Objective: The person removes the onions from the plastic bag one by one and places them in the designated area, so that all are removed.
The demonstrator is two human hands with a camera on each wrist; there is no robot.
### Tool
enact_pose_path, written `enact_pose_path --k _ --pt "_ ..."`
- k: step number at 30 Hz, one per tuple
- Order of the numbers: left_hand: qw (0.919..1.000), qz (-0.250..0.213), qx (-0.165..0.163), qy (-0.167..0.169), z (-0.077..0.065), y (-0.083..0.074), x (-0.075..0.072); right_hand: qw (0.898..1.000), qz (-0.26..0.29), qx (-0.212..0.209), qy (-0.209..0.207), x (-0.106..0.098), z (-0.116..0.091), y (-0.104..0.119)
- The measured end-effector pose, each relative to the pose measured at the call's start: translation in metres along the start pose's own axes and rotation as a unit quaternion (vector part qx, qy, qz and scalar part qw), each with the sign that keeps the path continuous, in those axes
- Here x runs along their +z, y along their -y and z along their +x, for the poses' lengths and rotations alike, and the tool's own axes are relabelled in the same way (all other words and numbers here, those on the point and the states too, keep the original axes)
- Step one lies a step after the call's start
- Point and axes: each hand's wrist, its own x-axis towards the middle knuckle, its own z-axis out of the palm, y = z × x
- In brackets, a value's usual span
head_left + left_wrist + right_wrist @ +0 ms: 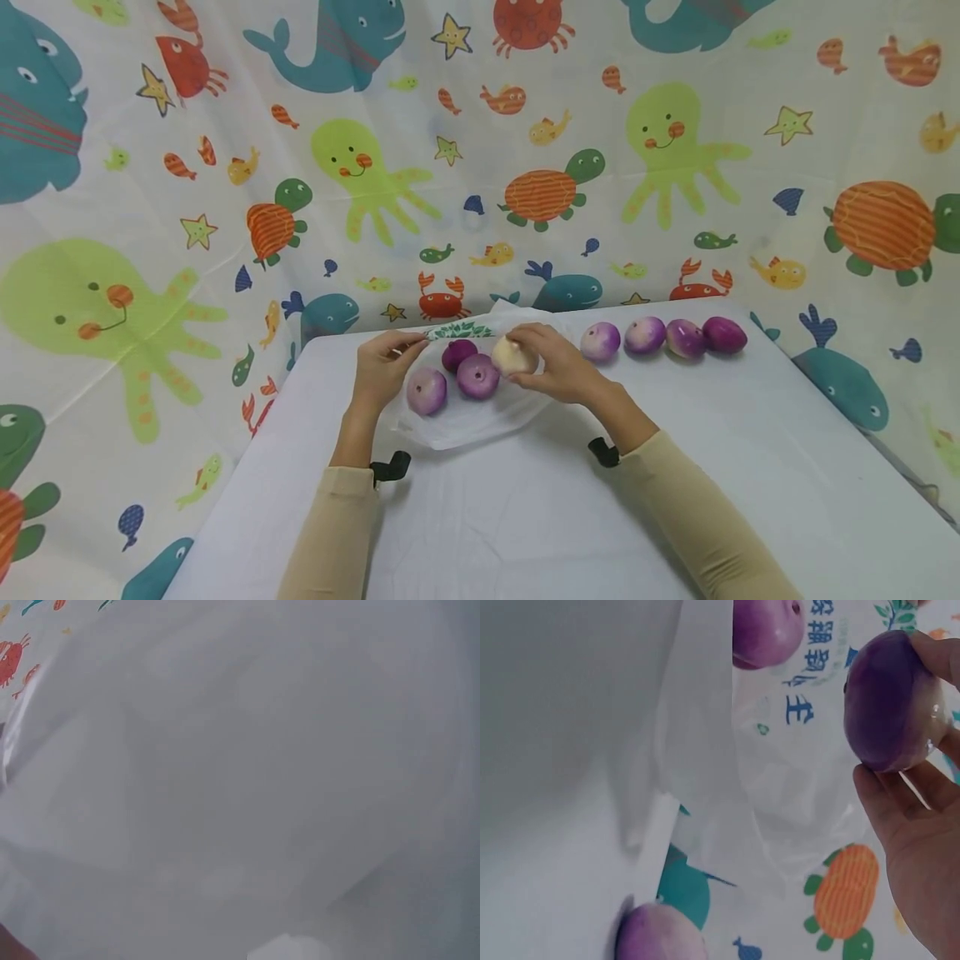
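Observation:
My left hand (381,367) pinches the upper left edge of a white plastic bag (450,432) with green leaf print and blue lettering. Three round purple vegetables, like onions or turnips, sit within the bag's spread opening: a pale one (427,392), a dark one (459,356) and a mid-purple one (477,377). Over the bag's right side, my right hand (555,364) grips another round purple-and-white vegetable (892,701) between thumb and fingers. Its pale end (513,357) faces the head camera. The left wrist view shows mostly white plastic (247,772).
Right of the bag, several more purple vegetables (647,336) stand in a row near the back edge of the white-covered table (750,467). A sea-animal printed curtain (480,133) hangs behind and at the left.

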Motion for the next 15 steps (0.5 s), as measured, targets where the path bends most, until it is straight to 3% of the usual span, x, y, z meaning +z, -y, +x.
enact_pose_path --k 15 --pt "1.0 0.002 -0.007 -0.004 -0.001 -0.006 -0.001 0.998 0.021 0.044 -0.027 -0.027 -0.004 -0.01"
